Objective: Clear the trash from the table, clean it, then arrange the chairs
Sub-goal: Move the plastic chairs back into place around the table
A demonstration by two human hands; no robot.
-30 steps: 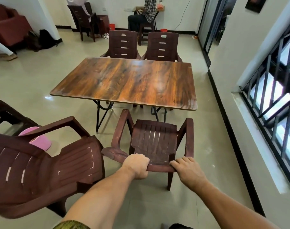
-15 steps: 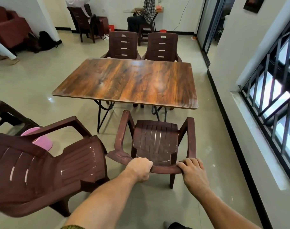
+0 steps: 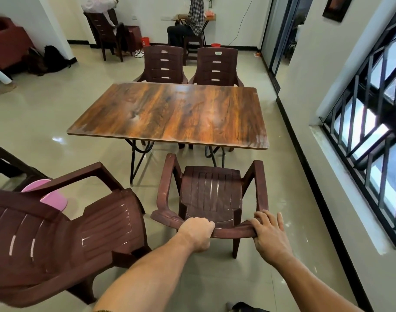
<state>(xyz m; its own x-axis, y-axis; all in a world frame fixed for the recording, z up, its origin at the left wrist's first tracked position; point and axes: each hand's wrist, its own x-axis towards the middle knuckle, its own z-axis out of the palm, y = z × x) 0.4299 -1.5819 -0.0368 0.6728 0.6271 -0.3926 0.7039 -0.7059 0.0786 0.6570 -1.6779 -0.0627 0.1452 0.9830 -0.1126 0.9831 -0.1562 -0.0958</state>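
1. The step in hand, as I judge it, is seating the chair (image 3: 210,194) at the near edge of the surface (image 3: 170,113); the top shows only bare wood, so arranging chairs looks like what remains
2. The chair stands just ahead of the hands, seat facing the surface, its front close to the near edge and not yet tucked under
3. To do it well, push level and evenly from both ends of the back rail so the legs slide rather than tip; steer straight so it lines up with the far chairs (image 3: 216,64) opposite, and keep it away from the surface's folding legs
4. The left hand (image 3: 198,233) is clenched round the back rail, knuckles up, forearm reaching straight forward; the right hand (image 3: 269,235) grasps the rail's right corner more loosely, fingers spread over the top and thumb hooked beneath
5. A second chair (image 3: 68,233) sits left of the left hand, turned askew, with a pink object (image 3: 54,198) beyond it; it probably needs placing next
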